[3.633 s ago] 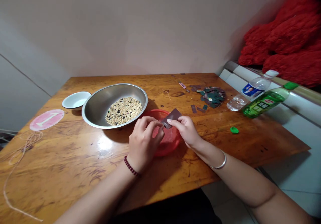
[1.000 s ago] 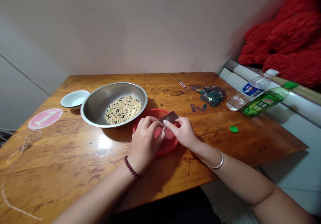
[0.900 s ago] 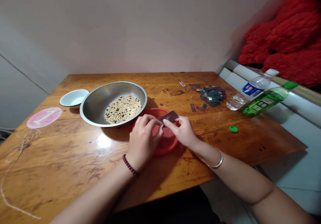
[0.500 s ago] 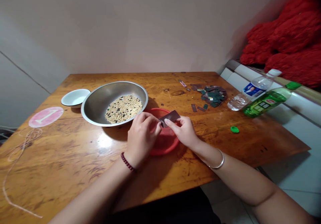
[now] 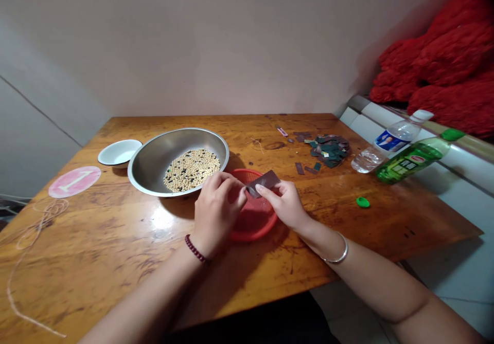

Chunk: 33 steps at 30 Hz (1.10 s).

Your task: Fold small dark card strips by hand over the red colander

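Note:
My right hand (image 5: 287, 200) pinches a flat, dark brown rectangular piece (image 5: 267, 181) between thumb and fingers, above a red plastic basket (image 5: 262, 231). At the left end of that piece my left hand (image 5: 218, 202) is closed in a pinch; whatever sits between its fingertips is hidden. Just beyond the left hand stands a wide steel basin (image 5: 150, 164) with pale yellow beans (image 5: 193, 168) and some black ones mixed in.
A white bowl (image 5: 119, 152), a pink oval card (image 5: 74, 181) and tangled string (image 5: 50, 213) lie left. Right are a pile of dark green and brown pieces (image 5: 330, 150), a small cutter (image 5: 283, 131), a green cap (image 5: 363, 202), a water bottle (image 5: 393, 139) and a green bottle (image 5: 417, 159).
The left fingertips have shifted slightly left, toward the end of the brown piece. My right hand keeps its grip. The whole view has shifted a little.

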Motion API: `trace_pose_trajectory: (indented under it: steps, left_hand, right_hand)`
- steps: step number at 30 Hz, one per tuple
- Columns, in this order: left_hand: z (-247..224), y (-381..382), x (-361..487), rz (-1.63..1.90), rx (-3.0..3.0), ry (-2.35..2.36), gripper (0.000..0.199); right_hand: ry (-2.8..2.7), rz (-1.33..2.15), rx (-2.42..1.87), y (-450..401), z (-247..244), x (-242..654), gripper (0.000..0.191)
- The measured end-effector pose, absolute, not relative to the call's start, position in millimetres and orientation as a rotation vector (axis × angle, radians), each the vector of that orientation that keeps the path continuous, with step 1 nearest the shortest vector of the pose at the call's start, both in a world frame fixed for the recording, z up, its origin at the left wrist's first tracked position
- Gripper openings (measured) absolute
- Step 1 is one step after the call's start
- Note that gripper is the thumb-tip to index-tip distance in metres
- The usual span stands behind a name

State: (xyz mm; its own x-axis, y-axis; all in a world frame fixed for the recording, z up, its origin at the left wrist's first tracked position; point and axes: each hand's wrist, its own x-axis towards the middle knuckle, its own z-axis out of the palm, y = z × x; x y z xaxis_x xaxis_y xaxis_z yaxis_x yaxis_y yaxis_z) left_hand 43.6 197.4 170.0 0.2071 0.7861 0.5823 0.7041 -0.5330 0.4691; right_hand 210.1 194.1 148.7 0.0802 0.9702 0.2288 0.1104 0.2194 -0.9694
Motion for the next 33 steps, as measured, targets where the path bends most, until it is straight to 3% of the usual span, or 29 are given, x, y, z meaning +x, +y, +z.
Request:
trace_pose_trajectory:
  steps: [13,17,24,33]
  left_hand:
    - [172.4,200.7,40.7,1.220,2.276,1.494,0.007]
    - [179.4,197.7,43.5,1.185,1.966,1.130,0.009]
    - [193.2,191.9,43.8,0.725,0.972,0.704,0.020]
    - [198.7,187.8,40.4,0.635,0.622,0.445,0.033]
  right_hand:
    - [-1.351,0.876,-1.193,193.0,146.5,208.1,0.018]
    - [-1.333,0.882,-1.182,193.9,148.3,209.5,0.019]
    - [-1.295,0.886,-1.182,193.6,150.0,211.6,0.020]
    - [-1.325,0.851,-1.221,192.8,151.7,212.7,0.022]
